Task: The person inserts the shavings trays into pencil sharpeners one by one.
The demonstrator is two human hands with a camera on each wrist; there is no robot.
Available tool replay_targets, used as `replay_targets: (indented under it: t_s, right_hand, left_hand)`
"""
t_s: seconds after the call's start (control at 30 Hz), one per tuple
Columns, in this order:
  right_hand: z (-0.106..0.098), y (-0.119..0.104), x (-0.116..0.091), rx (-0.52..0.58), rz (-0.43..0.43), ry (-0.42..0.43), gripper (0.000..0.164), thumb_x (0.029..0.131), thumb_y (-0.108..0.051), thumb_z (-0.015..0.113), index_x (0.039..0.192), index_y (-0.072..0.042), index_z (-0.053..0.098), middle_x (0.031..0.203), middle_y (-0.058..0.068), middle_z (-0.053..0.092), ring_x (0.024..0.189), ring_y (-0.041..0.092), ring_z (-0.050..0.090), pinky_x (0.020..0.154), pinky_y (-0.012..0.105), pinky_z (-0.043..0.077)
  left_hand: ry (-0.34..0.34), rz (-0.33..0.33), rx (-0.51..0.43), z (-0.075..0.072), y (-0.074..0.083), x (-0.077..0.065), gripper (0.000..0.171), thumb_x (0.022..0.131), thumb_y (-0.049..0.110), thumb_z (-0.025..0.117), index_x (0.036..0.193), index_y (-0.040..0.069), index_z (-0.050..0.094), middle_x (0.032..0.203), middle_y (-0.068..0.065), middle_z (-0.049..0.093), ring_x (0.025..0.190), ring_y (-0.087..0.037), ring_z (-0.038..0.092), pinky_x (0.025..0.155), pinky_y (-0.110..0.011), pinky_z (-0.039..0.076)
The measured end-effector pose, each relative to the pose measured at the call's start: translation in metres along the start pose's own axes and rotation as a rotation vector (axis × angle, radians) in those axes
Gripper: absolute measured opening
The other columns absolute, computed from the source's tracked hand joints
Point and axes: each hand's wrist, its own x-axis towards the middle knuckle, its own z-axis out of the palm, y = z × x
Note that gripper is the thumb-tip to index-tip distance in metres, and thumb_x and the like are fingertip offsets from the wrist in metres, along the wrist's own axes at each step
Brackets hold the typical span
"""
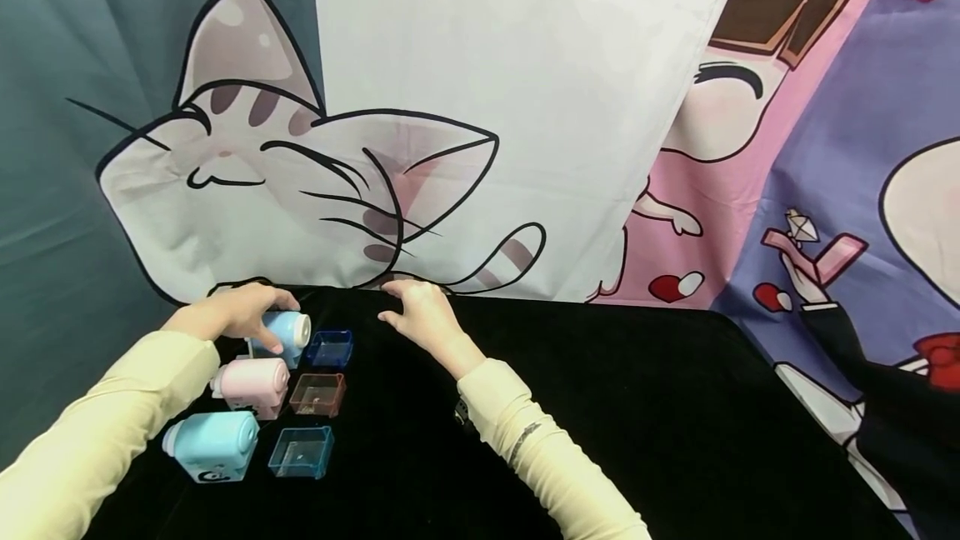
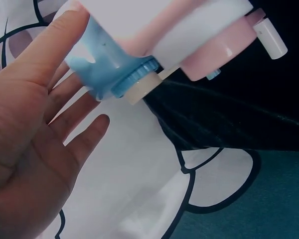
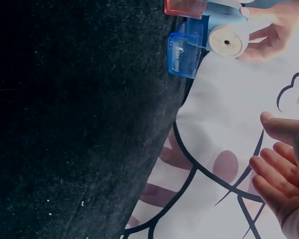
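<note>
My left hand (image 1: pixel 242 311) grips a blue crank pencil sharpener (image 1: pixel 282 330) at the back left of the table, thumb on its near side and fingers on its far side. In the right wrist view, the round cream front (image 3: pixel 226 42) with its dark pencil hole shows. Just right of this sharpener lies a clear dark-blue shavings drawer (image 1: pixel 330 348). My right hand (image 1: pixel 423 315) hovers at the table's back edge, holding nothing, fingers loosely bent and thumb apart. A pink pencil sharpener (image 1: pixel 251 383), its white crank handle (image 2: pixel 272 39) showing in the left wrist view, stands nearest the left hand.
In front of the pink sharpener stands a light-blue one (image 1: pixel 212 444). Beside these two lie a clear reddish drawer (image 1: pixel 318 395) and a clear teal drawer (image 1: pixel 302 452). Black cloth (image 1: pixel 600 415) covers the table, and a printed cartoon curtain (image 1: pixel 525 107) hangs behind it.
</note>
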Motion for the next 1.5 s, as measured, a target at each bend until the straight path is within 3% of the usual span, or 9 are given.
replay_targets:
  t_s: [0.17,0.37,0.87,1.1,1.5]
  right_hand:
    - [0.005,-0.002,0.002,-0.010,0.011,-0.028,0.039,0.076,-0.032,0.073,0.110,-0.015,0.064,0.101,-0.004,0.067,0.089,0.006,0.059,0.077,0.023,0.048]
    - [0.009,-0.005,0.004,0.007,0.034,-0.081,0.040,0.077,-0.032,0.071,0.112,-0.015,0.063,0.103,-0.003,0.066,0.091,0.007,0.058,0.076,0.023,0.048]
    - [0.038,-0.011,0.009,0.088,0.077,-0.177,0.049,0.076,-0.040,0.071,0.117,-0.015,0.061,0.112,-0.003,0.064,0.099,0.009,0.057,0.081,0.022,0.047]
    - [0.053,-0.014,0.008,0.168,0.079,-0.222,0.052,0.076,-0.042,0.070,0.118,-0.012,0.060,0.115,-0.001,0.063,0.103,0.007,0.055,0.084,0.019,0.045]
    - [0.075,-0.017,0.005,0.214,0.104,-0.291,0.058,0.073,-0.045,0.071,0.119,-0.013,0.058,0.116,0.000,0.062,0.103,0.006,0.054,0.084,0.019,0.045]
  left_hand:
    - [0.027,0.025,0.008,0.004,-0.003,-0.002,0.063,0.063,0.029,0.081,0.111,-0.003,0.056,0.101,-0.016,0.062,0.086,-0.024,0.056,0.070,-0.038,0.048]
    - [-0.005,0.014,0.042,0.005,-0.004,0.003,0.062,0.062,0.027,0.081,0.111,-0.001,0.056,0.100,-0.013,0.062,0.080,-0.020,0.054,0.067,-0.035,0.047]
    - [-0.048,-0.011,0.080,0.012,-0.006,0.005,0.065,0.056,0.025,0.083,0.110,0.000,0.055,0.091,-0.011,0.060,0.077,-0.023,0.054,0.065,-0.039,0.047]
    - [-0.009,0.007,0.061,0.017,-0.010,0.004,0.063,0.057,0.023,0.082,0.109,0.000,0.055,0.092,-0.011,0.060,0.078,-0.024,0.053,0.066,-0.039,0.047]
    - [0.012,0.001,0.043,0.019,-0.010,0.003,0.062,0.058,0.021,0.082,0.110,0.000,0.056,0.094,-0.013,0.060,0.079,-0.025,0.054,0.067,-0.040,0.048]
